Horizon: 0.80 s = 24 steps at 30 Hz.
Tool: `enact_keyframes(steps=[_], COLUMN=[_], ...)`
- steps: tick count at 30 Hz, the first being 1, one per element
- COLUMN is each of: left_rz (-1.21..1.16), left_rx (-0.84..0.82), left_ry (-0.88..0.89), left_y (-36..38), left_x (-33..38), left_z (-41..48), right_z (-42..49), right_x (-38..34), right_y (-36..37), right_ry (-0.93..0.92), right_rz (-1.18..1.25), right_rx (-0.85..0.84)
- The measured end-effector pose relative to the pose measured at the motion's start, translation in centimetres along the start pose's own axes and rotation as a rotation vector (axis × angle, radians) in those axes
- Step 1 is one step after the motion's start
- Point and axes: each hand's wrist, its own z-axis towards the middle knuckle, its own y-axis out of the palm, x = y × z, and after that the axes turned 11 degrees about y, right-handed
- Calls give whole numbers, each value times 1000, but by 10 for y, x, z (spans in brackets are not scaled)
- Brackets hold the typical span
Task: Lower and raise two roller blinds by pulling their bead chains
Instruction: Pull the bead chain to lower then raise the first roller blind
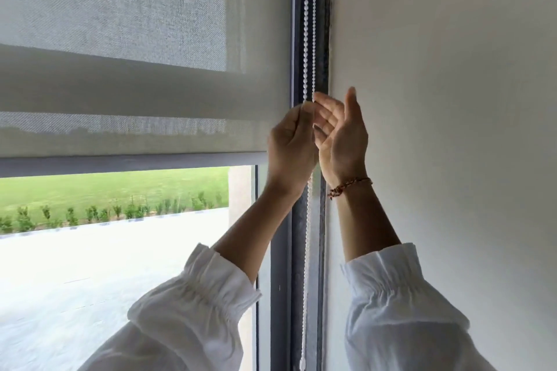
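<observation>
A grey mesh roller blind (126, 129) hangs partway down the window, its bottom bar (120, 161) above the lower pane. A second fabric layer (114, 9) shows behind it higher up. White bead chains (306, 24) run down the dark window frame at the right edge of the blind. My left hand (291, 147) is closed around one strand of the chain at about the level of the blind's lower part. My right hand (340, 132) is right beside it with fingers spread, its fingertips touching the other strand. The chain continues below my hands (307, 250).
A white wall (452, 99) meets the dark window frame (324, 39) just right of the chains. Through the glass (120, 250) lie pale pavement, a row of small shrubs and grass. My white sleeves fill the lower part of the view.
</observation>
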Motion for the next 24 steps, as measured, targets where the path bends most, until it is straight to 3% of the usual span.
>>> enact_keyframes(steps=[5,8,11,15,19,24], left_rz=[125,300,367,240,-114,-134], left_rx=[-50,-100,-152,-214,-227,-150], left_ry=[-100,-25,16,-135,-389,-335], left_y=[-17,-22,-21,-18,-21,-26], left_x=[-28,-43,-51,-60,-55,-35], left_z=[-52,-87,-112,-119,-91,-22], right_z=[6,7,9,10,10,7], right_x=[-26,-37,-36,-21,-23,-19], right_y=[19,27,27,18,11,13], right_ry=[-45,-71,-54,-273,-438,-488], right_rz=[-12,-48,-118,-272,-263,-262], right_rx=[-32,-13,118,266,281,293])
